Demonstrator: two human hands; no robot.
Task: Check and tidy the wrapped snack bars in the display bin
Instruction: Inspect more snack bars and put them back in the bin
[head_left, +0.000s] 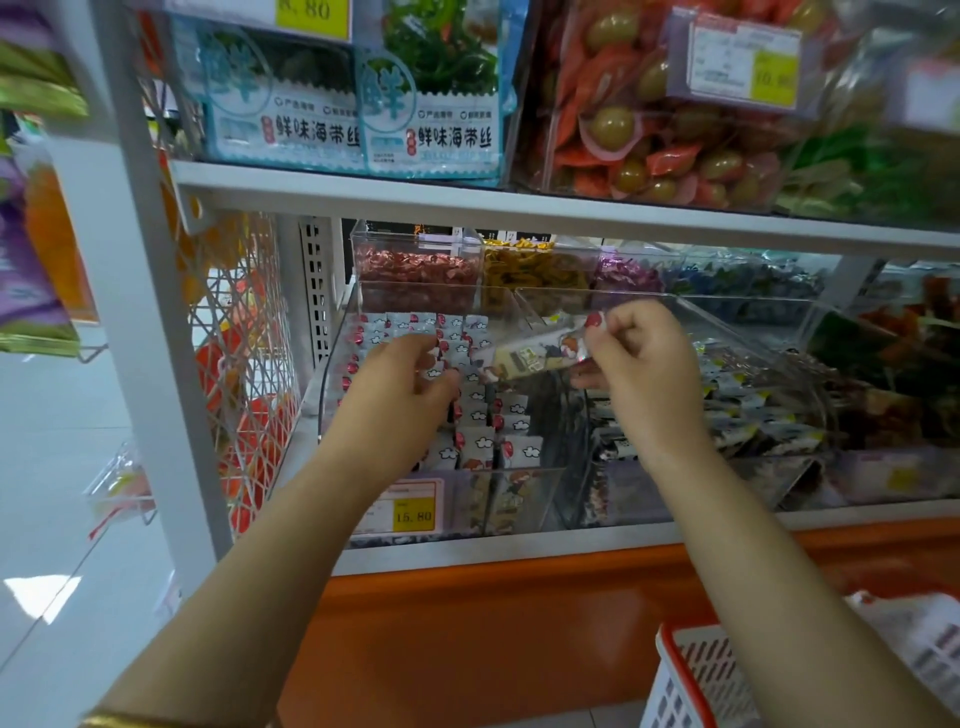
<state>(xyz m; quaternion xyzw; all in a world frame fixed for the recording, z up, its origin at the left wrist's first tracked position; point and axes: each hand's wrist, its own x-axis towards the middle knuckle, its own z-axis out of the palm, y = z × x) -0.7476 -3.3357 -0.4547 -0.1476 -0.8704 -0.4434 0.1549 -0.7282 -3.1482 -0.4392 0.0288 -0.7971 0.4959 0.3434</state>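
Your single head-worn camera looks forward and slightly down, close to the clear display bin (332, 374) on the lower shelf (519, 208).

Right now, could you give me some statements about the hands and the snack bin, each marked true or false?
1. The right hand pinches one snack bar above the display bin. True.
2. The left hand hangs outside the bin. False: it reaches into the bin, onto the packed bars.
3. The price tag on the bin front reads 15.80. True.
4. The basket has a blue rim. False: the rim is red.
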